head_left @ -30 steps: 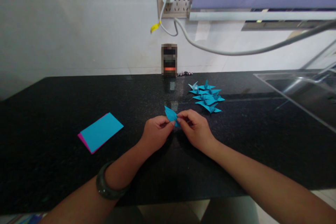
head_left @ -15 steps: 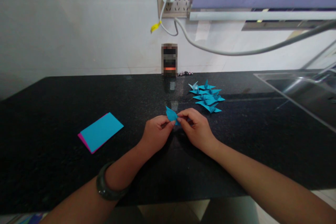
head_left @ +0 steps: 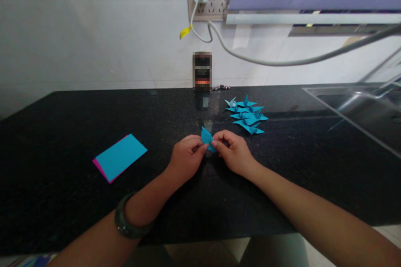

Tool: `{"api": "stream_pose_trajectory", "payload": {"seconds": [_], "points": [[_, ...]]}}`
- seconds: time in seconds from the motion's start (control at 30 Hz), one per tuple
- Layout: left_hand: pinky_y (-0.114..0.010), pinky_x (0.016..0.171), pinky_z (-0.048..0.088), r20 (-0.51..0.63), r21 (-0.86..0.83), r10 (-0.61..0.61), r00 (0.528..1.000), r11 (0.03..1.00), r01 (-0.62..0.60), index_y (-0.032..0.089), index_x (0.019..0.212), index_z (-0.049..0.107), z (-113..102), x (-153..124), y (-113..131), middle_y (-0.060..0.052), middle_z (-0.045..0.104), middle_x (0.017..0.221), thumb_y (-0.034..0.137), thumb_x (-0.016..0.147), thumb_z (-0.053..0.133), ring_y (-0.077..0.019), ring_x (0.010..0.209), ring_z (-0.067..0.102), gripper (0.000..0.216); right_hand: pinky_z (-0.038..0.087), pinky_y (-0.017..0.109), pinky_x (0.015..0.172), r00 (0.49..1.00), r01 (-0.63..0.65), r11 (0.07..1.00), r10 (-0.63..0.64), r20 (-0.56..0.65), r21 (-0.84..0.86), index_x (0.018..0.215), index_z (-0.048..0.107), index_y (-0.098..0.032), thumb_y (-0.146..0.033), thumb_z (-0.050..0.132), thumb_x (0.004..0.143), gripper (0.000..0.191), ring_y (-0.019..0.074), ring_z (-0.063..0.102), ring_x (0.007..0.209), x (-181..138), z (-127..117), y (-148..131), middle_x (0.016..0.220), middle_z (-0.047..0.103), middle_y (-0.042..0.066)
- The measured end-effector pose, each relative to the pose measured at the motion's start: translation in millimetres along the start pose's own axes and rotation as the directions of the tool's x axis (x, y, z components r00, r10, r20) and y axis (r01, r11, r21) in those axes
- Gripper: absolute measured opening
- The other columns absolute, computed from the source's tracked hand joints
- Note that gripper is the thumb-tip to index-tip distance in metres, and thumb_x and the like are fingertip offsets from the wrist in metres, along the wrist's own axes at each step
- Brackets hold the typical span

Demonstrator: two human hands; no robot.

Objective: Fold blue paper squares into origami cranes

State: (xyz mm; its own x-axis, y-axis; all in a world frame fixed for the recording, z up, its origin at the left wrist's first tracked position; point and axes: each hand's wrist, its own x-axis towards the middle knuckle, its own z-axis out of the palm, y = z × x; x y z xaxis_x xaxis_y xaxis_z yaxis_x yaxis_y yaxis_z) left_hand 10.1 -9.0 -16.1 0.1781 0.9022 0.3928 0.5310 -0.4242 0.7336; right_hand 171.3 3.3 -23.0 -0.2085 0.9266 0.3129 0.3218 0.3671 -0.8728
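- While both hands meet over the middle of the black speckled stone counter (head_left: 62, 183), the left hand (head_left: 185, 159) pinches the left side of a small folded piece of blue paper (head_left: 206, 138) between thumb and fingertips.
- The right hand (head_left: 234, 154) grasps the same blue paper from the right, its thumb and forefinger closed on the lower edge, so the paper stands up between the two hands just above the counter.
- A dark bangle (head_left: 128, 221) sits around the left wrist.
- Beyond the right hand, near but apart from it, a cluster of finished blue paper cranes (head_left: 247, 115) lies on the counter.
- To the left, well apart from the hands, a flat stack of rectangular paper sheets (head_left: 120, 157) lies with a blue sheet on top and a pink edge showing beneath.
- At the back, a small dark upright object, blurred (head_left: 202, 71), leans against the white wall, with a string of small dark beads (head_left: 220, 88) just beside it.
- A white socket strip (head_left: 208, 3) on the wall holds a plug, and a grey cable (head_left: 282, 61) runs off to the right.
- A steel sink (head_left: 360, 106) is set in the counter at the far right.
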Motion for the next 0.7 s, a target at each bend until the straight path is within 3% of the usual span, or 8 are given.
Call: {"api": "stream_pose_trajectory", "payload": {"seconds": [0.27, 0.43, 0.7], "points": [[-0.027, 0.066, 0.047, -0.037, -0.169, -0.117, 0.992, 0.979, 0.109, 0.018, 0.071, 0.067, 0.9, -2.7, 2.4, -0.004, 0.068, 0.078, 0.024, 0.074, 0.061, -0.0162, 0.071, 0.062, 0.009, 0.043, 0.023, 0.054, 0.998, -0.027, 0.997, 0.032, -0.062, 0.079, 0.079, 0.055, -0.019, -0.022, 0.056, 0.077, 0.005, 0.0105, 0.050, 0.056, -1.7, 3.3, -0.9, 0.066, 0.053, -0.002], [-0.027, 0.068, 0.046, -0.032, -0.091, -0.040, 0.999, 0.995, 0.037, 0.018, 0.070, 0.067, -0.6, -1.5, 1.4, -0.004, 0.068, 0.078, 0.022, 0.076, 0.059, -0.0160, 0.072, 0.062, 0.011, 0.043, 0.024, 0.060, 0.991, 0.102, 0.994, -0.106, -0.086, -0.049, 0.080, 0.054, -0.019, -0.017, 0.054, 0.077, 0.004, 0.0121, 0.052, 0.065, -2.6, 2.3, -7.3, 0.070, 0.054, 0.000], [-0.027, 0.071, 0.046, -0.035, 0.023, 0.095, 0.995, 0.995, -0.094, 0.018, 0.072, 0.066, -0.3, -0.3, -1.6, -0.004, 0.068, 0.080, 0.018, 0.078, 0.057, -0.0157, 0.076, 0.061, 0.011, 0.043, 0.023, 0.061, 0.989, 0.121, 0.989, -0.127, -0.073, -0.081, 0.082, 0.055, -0.019, -0.015, 0.054, 0.077, 0.006, 0.0120, 0.053, 0.068, -2.0, 2.5, -3.6, 0.075, 0.055, 0.000]]}}
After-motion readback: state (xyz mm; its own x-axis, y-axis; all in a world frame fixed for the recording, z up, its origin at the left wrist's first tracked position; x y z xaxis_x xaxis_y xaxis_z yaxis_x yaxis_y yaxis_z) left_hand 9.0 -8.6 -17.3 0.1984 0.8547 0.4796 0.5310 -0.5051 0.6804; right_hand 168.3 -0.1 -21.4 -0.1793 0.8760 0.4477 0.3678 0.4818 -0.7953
